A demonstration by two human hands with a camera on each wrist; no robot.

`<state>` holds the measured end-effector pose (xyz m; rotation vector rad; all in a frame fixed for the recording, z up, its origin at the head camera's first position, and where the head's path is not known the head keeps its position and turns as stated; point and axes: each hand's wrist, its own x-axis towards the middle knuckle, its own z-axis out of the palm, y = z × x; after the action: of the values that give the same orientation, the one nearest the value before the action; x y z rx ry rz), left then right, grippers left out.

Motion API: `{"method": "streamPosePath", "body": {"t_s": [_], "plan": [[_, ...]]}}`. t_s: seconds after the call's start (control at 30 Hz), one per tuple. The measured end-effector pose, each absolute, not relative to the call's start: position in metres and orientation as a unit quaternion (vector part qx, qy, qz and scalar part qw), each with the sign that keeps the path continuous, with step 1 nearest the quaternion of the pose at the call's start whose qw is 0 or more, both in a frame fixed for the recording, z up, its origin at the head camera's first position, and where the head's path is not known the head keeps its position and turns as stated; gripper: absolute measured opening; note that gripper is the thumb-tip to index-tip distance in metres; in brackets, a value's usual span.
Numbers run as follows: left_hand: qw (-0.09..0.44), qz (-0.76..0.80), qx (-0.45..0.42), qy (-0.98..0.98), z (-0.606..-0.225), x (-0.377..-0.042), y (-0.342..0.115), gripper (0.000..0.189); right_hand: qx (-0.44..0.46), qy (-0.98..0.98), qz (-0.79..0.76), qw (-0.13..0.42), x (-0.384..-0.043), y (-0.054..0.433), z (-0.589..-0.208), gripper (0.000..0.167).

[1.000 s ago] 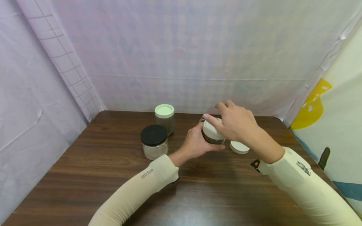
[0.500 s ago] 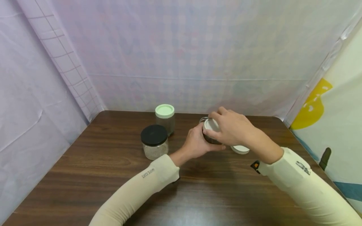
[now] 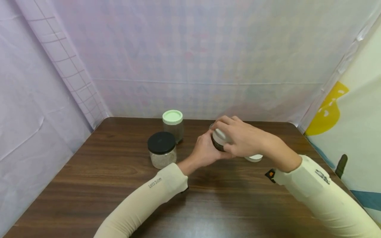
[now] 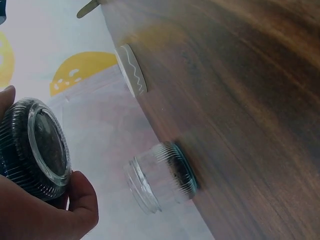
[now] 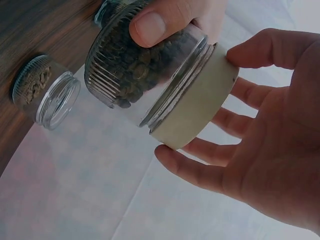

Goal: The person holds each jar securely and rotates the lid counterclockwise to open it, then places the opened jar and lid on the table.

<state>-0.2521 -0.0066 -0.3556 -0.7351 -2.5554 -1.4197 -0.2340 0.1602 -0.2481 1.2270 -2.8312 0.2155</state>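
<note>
My left hand (image 3: 205, 150) holds a clear ribbed glass jar (image 5: 145, 75) partly filled with dark, bean-like pieces, its thumb lying across the glass in the right wrist view. A white lid (image 5: 200, 100) sits over the mouth of this jar. Around the lid's edge curl the fingertips and thumb of my right hand (image 3: 242, 137). The jar is held up off the table and tilted, its ribbed base (image 4: 47, 142) showing in the left wrist view.
Behind the hands stands a lidless glass jar (image 4: 160, 175) with brown bits inside. Another white lid (image 3: 254, 158) lies on the table to the right. Left of the hands are a black-lidded jar (image 3: 163, 159) of pale grains and a green-lidded jar (image 3: 174, 129).
My right hand has come down and left over the jar, its fingers passing from lying over the lid to gripping its edge. The left hand stays in place with the jar.
</note>
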Motion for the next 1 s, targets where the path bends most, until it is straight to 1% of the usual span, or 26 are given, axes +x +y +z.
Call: {"method": "streamPosePath", "body": {"t_s": [0.23,0.3,0.33,0.4,0.43,0.47,0.53,0.6,0.67,0.77,0.87,1.0], "plan": [[0.073,-0.471,-0.254,-0.841,-0.356,-0.253,-0.007,0.09,0.413,-0.907,0.084,0.017,-0.233,0.16,-0.246,0.055],[0.07,-0.475,-0.25,-0.841,-0.356,-0.253,-0.007,0.09,0.409,-0.908,0.086,0.025,-0.233,0.161,-0.245,0.054],[0.07,-0.475,-0.248,-0.841,-0.356,-0.253,-0.007,0.09,0.403,-0.911,0.084,0.038,-0.233,0.161,-0.244,0.052],[0.072,-0.476,-0.243,-0.842,-0.356,-0.253,-0.007,0.089,0.369,-0.923,0.079,0.081,-0.232,0.16,-0.243,0.046],[0.074,-0.476,-0.241,-0.843,-0.355,-0.254,-0.007,0.088,0.34,-0.932,0.079,0.101,-0.231,0.159,-0.242,0.045],[0.076,-0.475,-0.238,-0.844,-0.355,-0.254,-0.007,0.089,0.306,-0.942,0.076,0.118,-0.231,0.158,-0.241,0.048],[0.082,-0.471,-0.234,-0.847,-0.355,-0.254,-0.007,0.088,0.235,-0.96,0.067,0.136,-0.229,0.156,-0.239,0.062],[0.083,-0.469,-0.23,-0.849,-0.355,-0.253,-0.007,0.087,0.178,-0.974,0.06,0.126,-0.229,0.154,-0.239,0.078],[0.085,-0.464,-0.226,-0.852,-0.355,-0.252,-0.007,0.087,0.15,-0.982,0.046,0.107,-0.228,0.153,-0.24,0.091],[0.084,-0.465,-0.231,-0.851,-0.355,-0.251,-0.007,0.089,0.141,-0.985,0.035,0.088,-0.229,0.151,-0.244,0.1],[0.082,-0.469,-0.24,-0.846,-0.355,-0.251,-0.007,0.09,0.148,-0.985,0.026,0.083,-0.23,0.147,-0.249,0.1],[0.085,-0.471,-0.251,-0.842,-0.355,-0.251,-0.006,0.08,0.172,-0.981,0.017,0.089,-0.23,0.145,-0.251,0.085]]}}
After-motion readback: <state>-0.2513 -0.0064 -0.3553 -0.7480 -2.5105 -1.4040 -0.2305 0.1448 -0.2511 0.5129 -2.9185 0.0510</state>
